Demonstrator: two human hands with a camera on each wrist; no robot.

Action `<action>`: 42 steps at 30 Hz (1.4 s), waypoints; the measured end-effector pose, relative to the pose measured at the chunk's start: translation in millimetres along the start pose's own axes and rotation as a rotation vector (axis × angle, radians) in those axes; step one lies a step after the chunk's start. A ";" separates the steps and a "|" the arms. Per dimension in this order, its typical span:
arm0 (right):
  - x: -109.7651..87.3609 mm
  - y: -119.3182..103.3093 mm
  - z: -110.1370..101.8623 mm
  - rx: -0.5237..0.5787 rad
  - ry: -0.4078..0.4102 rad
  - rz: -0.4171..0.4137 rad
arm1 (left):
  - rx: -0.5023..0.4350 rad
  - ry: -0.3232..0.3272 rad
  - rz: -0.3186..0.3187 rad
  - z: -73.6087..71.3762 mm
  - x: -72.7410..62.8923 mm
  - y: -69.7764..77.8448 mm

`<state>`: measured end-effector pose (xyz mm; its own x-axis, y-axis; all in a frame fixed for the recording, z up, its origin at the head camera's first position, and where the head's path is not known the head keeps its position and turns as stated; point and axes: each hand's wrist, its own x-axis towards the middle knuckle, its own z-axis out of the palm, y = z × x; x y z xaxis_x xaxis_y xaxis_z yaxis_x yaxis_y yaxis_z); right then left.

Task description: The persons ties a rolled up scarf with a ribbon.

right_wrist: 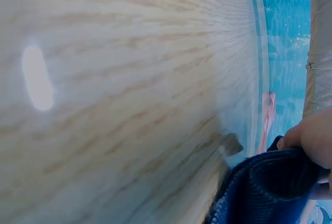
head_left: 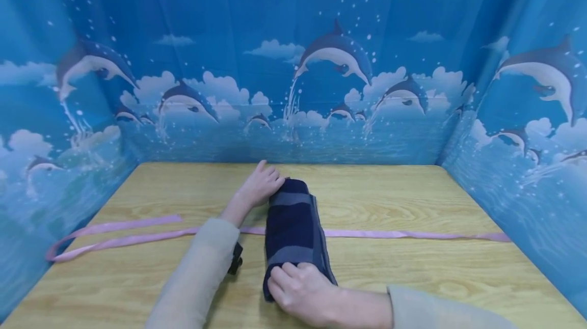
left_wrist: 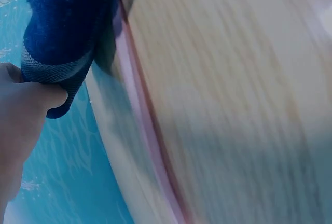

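Note:
A folded dark navy towel with grey bands stretches lengthwise away from me, held above a pink ribbon. At its far end, my left hand grips the edge; in the left wrist view the thumb of that hand pinches the grey band of the towel. My right hand holds the near end, fingers curled over the edge. The right wrist view shows the towel's end as an open, rolled fold beneath the hand.
The pink ribbon runs across the wooden table, looping back at the left edge. A small black object lies beside my left forearm. Blue dolphin-print curtains enclose the table at the back and sides.

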<state>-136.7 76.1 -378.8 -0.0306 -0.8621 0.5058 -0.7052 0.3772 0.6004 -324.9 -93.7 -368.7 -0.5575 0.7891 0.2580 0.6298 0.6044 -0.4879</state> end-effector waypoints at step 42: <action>-18.1 37.1 -24.0 0.611 -0.158 0.017 | -0.394 -0.047 -0.202 -25.7 -23.9 -9.2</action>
<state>-145.3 113.9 -350.8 -0.1166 -0.9151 0.3860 -0.9796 0.1701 0.1072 -303.4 -115.3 -348.9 -0.7088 0.6503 0.2732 0.6586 0.7489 -0.0740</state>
